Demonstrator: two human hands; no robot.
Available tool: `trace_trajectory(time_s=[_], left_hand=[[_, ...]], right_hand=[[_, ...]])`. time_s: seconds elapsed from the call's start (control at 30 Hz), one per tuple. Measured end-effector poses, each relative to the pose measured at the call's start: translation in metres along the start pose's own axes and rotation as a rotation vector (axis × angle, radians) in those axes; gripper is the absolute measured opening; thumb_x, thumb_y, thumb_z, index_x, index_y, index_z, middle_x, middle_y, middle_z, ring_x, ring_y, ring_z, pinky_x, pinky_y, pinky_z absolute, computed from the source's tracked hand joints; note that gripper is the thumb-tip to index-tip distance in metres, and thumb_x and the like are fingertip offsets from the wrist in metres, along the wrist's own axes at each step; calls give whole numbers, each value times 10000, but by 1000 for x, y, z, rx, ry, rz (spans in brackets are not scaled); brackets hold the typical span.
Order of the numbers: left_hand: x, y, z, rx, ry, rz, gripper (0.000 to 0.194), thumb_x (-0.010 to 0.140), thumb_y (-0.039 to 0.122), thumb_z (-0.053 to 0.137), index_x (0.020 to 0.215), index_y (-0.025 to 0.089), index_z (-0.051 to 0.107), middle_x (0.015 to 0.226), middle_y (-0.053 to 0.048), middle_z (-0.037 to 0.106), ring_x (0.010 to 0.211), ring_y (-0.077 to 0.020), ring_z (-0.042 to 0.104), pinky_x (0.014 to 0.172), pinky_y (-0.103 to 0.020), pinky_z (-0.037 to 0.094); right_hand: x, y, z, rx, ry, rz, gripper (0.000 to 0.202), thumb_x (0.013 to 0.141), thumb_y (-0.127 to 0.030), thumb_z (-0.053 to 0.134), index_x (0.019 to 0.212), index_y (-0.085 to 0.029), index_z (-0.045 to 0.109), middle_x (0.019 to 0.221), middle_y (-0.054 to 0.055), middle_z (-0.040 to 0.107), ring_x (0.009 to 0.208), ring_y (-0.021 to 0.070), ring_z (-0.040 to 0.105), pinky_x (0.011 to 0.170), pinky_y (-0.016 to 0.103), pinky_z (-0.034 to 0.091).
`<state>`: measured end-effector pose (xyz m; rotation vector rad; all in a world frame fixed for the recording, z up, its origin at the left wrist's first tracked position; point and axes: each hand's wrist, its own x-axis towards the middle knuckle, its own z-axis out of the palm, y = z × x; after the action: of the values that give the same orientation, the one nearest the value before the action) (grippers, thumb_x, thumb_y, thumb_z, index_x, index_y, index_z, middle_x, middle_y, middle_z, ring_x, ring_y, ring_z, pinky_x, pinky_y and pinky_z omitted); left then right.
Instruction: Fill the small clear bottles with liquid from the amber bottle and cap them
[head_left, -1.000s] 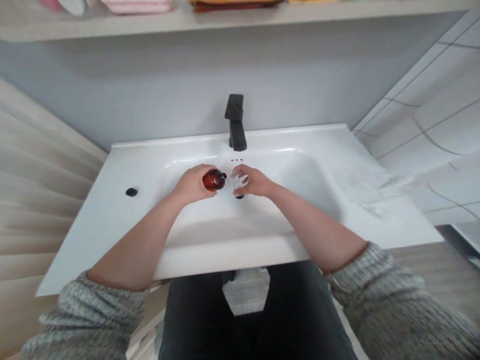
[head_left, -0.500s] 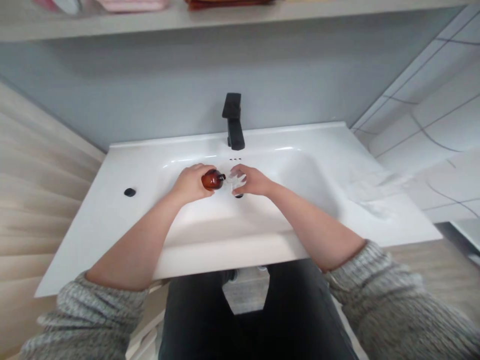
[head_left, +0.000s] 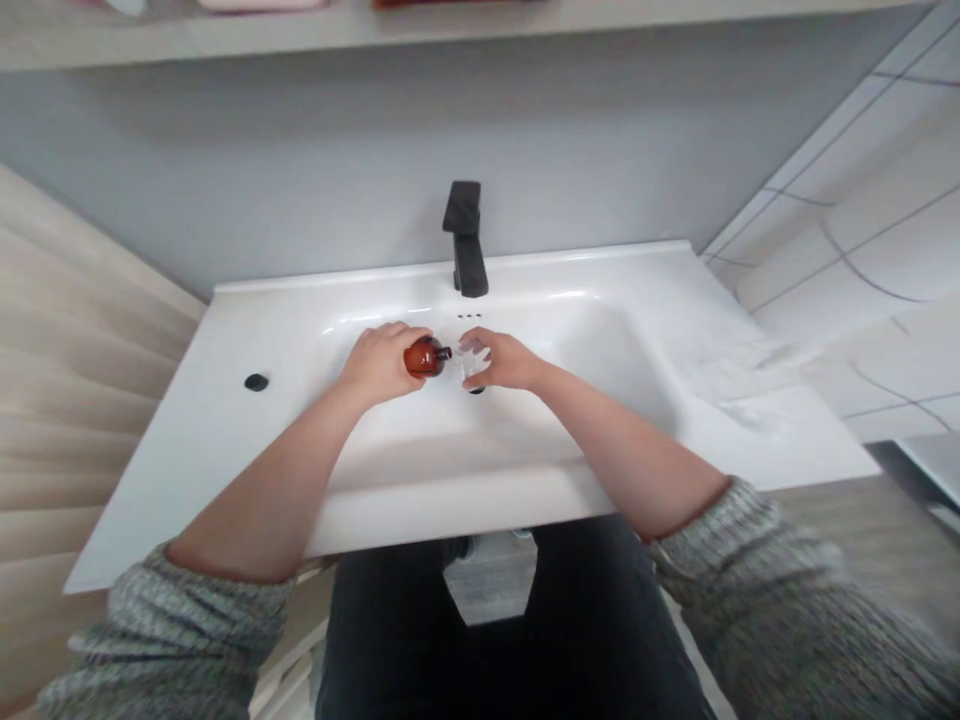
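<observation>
My left hand (head_left: 386,365) is wrapped round a brown bottle (head_left: 423,358), which is tipped sideways with its dark neck pointing right. Close to that neck, my right hand (head_left: 504,360) holds a small clear cup (head_left: 472,362) between thumb and fingers. The neck reaches the cup's rim or nearly so; I cannot tell whether they touch. Both hands are over the basin of the white sink (head_left: 600,505), below the black faucet (head_left: 469,245). What the cup contains is too small to make out.
A dark round cap or hole (head_left: 256,382) shows on the sink's left ledge. Crumpled clear plastic (head_left: 750,395) lies on the right ledge. Above runs a shelf (head_left: 337,35) with items on it. A pale curtain (head_left: 82,430) hangs at the left, and white tiles (head_left: 847,250) are at the right.
The bottle and cup keep nearly the same places in both hands. The bottle looks tipped slightly further to the right. The whole view has shifted a little.
</observation>
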<state>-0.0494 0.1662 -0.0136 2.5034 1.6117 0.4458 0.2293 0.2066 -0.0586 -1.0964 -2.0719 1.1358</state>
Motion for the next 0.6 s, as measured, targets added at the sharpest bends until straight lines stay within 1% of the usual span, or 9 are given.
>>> trace_trajectory(time_s=[0.23,0.43,0.6], left_hand=[[0,1,-1,49,14,-8,720,700,299,826,1408,333,701,1325,-91,738,1259,-406,656,1080,-530,468],[-1,6,-6,81,0,-23,710,703,310,824,1402,347,703,1297,-92,736,1244,-404,653,1078,-530,452],[-2,9,-7,90,6,-16,673,717,301,809,1383,327,713,1265,-107,727,1233,-414,653,1068,-538,439]], right_hand=[[-1,-1,-1,13,-1,5,730,552,-332,1007,1211,-263,701,1206,36,758,1081,262,685,970,421,573],[-1,0,0,32,-2,7,722,548,-334,1007,1202,-260,711,1184,41,755,1065,263,684,949,420,587],[0,2,0,9,-1,21,741,547,-331,1012,1218,-260,706,1182,42,752,1071,265,680,939,410,585]])
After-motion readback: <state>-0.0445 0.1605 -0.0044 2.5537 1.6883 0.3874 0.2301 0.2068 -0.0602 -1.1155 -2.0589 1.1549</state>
